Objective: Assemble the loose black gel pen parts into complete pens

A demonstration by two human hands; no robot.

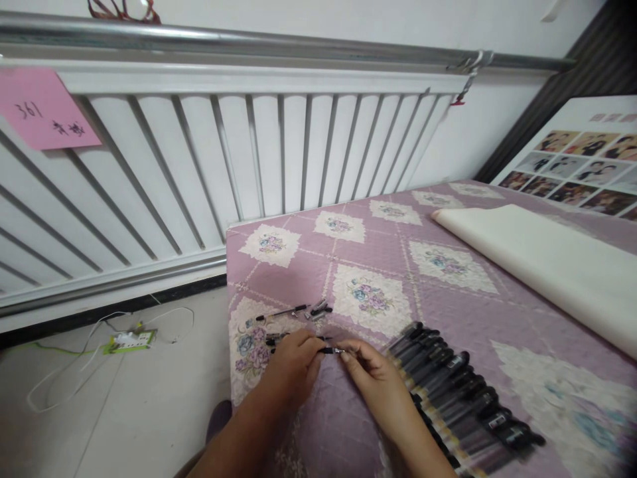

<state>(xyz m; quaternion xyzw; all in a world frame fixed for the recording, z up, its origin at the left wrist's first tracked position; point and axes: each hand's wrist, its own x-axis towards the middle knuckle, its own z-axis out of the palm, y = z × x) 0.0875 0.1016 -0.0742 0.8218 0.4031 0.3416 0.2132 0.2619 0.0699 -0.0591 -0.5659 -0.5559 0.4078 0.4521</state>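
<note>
Both hands meet low in the middle of the head view, over a bed covered in a purple floral quilt (pixel 378 265). My left hand (pixel 293 368) is closed around a black pen (pixel 328 350), whose metal tip points right. My right hand (pixel 373 375) pinches at that tip with thumb and forefinger. Just beyond the hands lie loose pen parts (pixel 303 311), among them a thin refill and small caps. To the right of my right hand, a long row of several black pens (pixel 458 392) lies side by side on the quilt.
A roll of cream paper (pixel 542 265) lies across the bed's right side, with a photo sheet (pixel 582 166) behind it. A white radiator (pixel 239 153) with a pink note (pixel 44 109) lines the wall. A power strip with white cables (pixel 129 340) lies on the floor at left.
</note>
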